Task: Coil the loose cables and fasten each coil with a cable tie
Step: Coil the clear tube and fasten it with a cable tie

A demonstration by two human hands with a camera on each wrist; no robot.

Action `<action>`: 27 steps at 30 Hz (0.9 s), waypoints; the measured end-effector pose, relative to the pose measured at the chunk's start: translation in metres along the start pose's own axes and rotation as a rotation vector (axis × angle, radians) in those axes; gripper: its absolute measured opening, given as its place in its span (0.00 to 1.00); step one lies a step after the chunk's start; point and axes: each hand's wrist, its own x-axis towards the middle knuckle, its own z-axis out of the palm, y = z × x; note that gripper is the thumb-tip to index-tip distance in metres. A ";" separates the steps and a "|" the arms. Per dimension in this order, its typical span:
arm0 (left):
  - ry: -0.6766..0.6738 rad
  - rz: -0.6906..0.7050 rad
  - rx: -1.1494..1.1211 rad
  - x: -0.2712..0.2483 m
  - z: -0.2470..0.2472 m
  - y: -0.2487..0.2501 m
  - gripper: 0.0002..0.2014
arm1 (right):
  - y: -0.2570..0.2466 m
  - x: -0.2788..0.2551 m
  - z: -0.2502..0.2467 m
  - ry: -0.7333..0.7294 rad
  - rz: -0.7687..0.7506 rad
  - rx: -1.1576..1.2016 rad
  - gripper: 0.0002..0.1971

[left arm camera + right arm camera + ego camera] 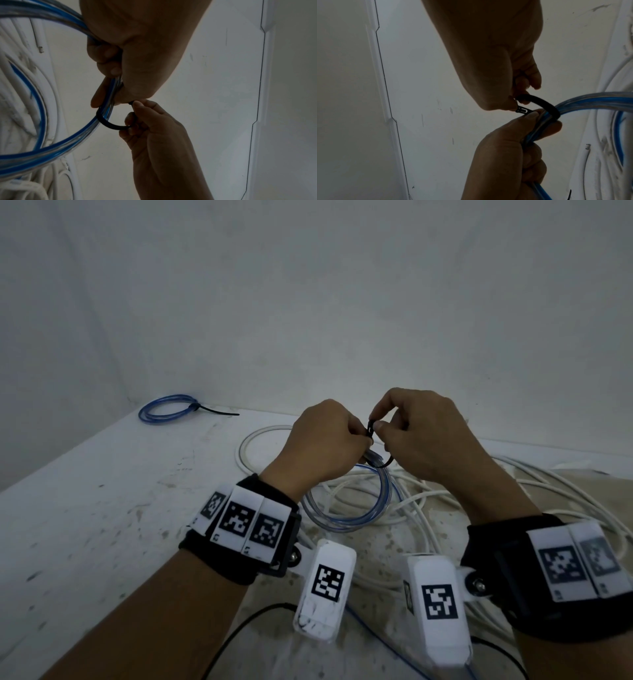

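While gripping the coil (pixel 346 508), both hands (pixel 370 436) pinch its tie (pixel 109 123).

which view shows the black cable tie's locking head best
Right wrist: the black cable tie arcs over the blue coil, its slotted head plainly visible. Left wrist shows only the loop; head view shows a small dark bit between the hands.

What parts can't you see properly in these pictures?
- Whether the black cable tie is threaded through its head: right wrist view, the right hand covers the tip.
- How the left hand holds the blue coil: head view, the back of the hand hides its fingers.
- Where the white cables end: head view, both arms and the picture's right edge cut them off.
- The tied blue coil by the wall: too small for detail.
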 end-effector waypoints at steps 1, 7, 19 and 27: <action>0.003 0.006 0.004 0.000 0.000 0.000 0.08 | 0.000 0.000 0.001 0.002 -0.001 0.007 0.03; 0.014 0.026 0.045 -0.002 0.005 0.004 0.09 | 0.000 -0.001 0.008 0.106 0.033 0.023 0.04; -0.014 -0.043 -0.333 -0.003 -0.008 0.004 0.07 | -0.006 -0.001 0.009 0.216 0.063 0.162 0.07; -0.038 0.050 -0.361 -0.004 -0.015 0.011 0.07 | -0.006 -0.003 -0.005 0.061 0.421 0.815 0.09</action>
